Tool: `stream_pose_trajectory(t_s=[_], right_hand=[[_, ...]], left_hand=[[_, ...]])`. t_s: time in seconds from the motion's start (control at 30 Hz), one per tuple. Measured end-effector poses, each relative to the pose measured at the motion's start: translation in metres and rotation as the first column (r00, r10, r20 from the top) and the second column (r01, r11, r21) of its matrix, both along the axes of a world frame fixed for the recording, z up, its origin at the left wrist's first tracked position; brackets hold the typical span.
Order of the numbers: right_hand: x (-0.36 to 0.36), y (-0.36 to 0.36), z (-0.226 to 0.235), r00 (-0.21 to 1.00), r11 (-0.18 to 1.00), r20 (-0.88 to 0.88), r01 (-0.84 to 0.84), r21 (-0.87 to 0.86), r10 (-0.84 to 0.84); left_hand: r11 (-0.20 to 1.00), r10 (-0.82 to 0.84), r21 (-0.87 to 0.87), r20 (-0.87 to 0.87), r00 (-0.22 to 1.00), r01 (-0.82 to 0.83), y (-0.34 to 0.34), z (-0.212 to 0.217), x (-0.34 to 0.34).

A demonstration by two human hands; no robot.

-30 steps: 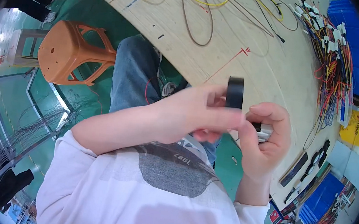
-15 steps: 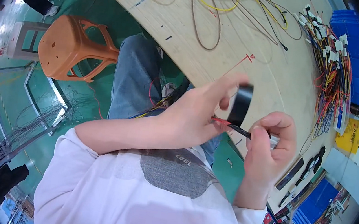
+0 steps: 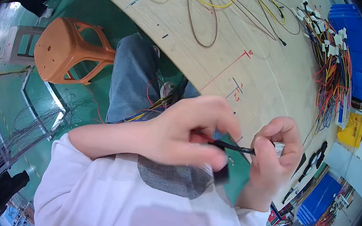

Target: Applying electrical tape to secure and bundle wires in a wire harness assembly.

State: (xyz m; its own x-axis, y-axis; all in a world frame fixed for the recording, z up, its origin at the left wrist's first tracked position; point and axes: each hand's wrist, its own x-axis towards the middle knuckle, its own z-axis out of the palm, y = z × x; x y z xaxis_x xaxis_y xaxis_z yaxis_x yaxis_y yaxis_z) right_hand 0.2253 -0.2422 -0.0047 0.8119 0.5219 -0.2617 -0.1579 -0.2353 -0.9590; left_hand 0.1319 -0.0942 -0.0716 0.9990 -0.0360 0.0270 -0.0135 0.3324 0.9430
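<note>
A thin wire bundle (image 3: 236, 147) wrapped in black tape stretches between my two hands above the table's near edge. My right hand (image 3: 275, 155) pinches its right end, where a whitish connector (image 3: 279, 148) shows between thumb and fingers. Red wires (image 3: 201, 137) run from the wrapped part into the curled fingers of my left hand (image 3: 192, 132). That hand's thumb and forefinger are spread apart around the bundle, slightly smeared by motion. Below the left thumb is a black tape roll (image 3: 221, 176), blurred and partly hidden. More coloured wires (image 3: 145, 114) trail behind my left wrist over my lap.
Loose yellow and brown wires (image 3: 214, 32) lie across the far part of the wooden table (image 3: 182, 59), which bears red and dark marks. A large labelled harness pile (image 3: 331, 63) lies at right beside blue sheets (image 3: 353, 48). An orange stool (image 3: 69, 51) stands at left.
The tape roll has swung from above the bundle to below it. My left hand's thumb has come forward and down, while my right hand keeps its hold. The view has shifted slightly.
</note>
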Motion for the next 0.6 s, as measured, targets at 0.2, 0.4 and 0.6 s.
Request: stream_pose_trajectory(t_s=[0.2, 0.4, 0.6], right_hand=[[-0.008, 0.002, -0.021, 0.968, 0.945, -0.194, -0.093, 0.313, 0.159], [-0.010, 0.007, -0.029, 0.973, 0.947, 0.063, -0.231, 0.222, 0.222], [-0.012, 0.013, -0.041, 0.944, 0.942, 0.276, -0.246, 0.229, 0.180]], left_hand=[[0.968, 0.241, -0.068, -0.032, 0.970, -0.243, -0.011, -0.001, 0.004], [0.950, 0.166, 0.291, -0.166, 0.972, -0.113, -0.003, -0.004, -0.008], [0.726, -0.262, -0.686, -0.339, 0.903, -0.047, 0.008, -0.001, 0.004]])
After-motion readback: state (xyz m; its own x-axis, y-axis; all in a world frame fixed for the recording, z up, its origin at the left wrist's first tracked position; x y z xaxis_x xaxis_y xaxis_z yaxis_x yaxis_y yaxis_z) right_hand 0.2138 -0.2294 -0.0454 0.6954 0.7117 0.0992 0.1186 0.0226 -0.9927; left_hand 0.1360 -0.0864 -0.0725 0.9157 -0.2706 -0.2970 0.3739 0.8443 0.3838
